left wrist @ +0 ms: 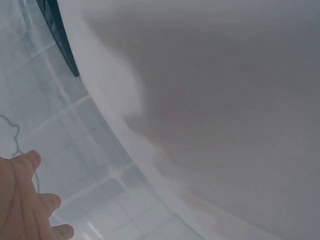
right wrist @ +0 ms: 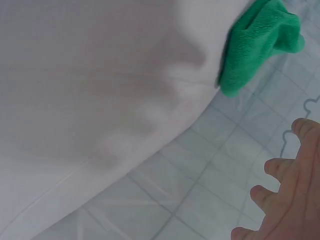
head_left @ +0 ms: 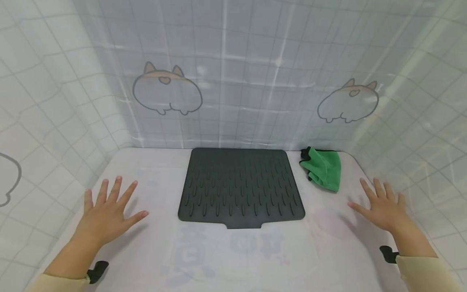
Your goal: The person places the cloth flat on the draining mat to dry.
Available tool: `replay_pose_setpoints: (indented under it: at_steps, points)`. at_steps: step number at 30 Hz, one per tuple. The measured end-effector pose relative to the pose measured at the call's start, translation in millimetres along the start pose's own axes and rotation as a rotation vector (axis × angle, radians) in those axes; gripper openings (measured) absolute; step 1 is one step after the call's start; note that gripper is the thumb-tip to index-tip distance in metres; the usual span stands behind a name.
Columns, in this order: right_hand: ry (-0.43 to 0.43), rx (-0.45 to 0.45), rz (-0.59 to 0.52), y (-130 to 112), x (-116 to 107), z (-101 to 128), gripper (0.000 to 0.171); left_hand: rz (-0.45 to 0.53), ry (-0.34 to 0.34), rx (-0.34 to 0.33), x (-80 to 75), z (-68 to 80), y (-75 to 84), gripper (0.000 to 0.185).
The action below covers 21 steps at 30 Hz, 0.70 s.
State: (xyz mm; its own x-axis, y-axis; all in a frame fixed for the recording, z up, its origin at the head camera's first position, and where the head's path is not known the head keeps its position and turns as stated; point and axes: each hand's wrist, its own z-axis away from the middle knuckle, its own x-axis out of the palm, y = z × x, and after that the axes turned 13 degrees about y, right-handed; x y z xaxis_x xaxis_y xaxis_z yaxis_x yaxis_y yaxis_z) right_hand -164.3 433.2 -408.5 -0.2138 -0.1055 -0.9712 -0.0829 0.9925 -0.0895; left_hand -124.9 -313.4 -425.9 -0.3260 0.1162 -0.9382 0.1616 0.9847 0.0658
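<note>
White table inside tiled-print walls.
Left hand and right hand lie spread, holding nothing, flanking a dark mat; green cloth beside it.

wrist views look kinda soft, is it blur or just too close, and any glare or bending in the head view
Left wrist view: the table surface is a soft, featureless blur, only the left hand reads clearly. Right wrist view: the green cloth is slightly soft, and the right hand is cropped at the corner. Head view: sharp, wide-angle bending of the tiled walls, bright streaks of glare on the back sheet.
</note>
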Motion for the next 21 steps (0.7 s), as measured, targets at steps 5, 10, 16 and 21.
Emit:
replay_pose_setpoints:
  at_steps: [5, 10, 16, 21]
  points:
    - [0.028, -0.018, -0.033, -4, -3, -1, 0.097, 0.018, 0.002, 0.004, -2.5, -2.5, 6.2, 0.095]
    - [0.046, -0.03, -0.067, -8, -3, -3, 0.096, 0.056, -0.028, 0.0, -3.5, -5.3, 12.4, 0.094]
    - [0.042, -0.044, -0.116, -15, -2, -10, 0.094, 0.097, -0.075, -0.009, -0.9, -10.1, 20.4, 0.096]
    - [0.026, -0.052, -0.161, -21, -1, -17, 0.092, 0.172, -0.13, -0.014, 0.1, -17.3, 31.6, 0.095]
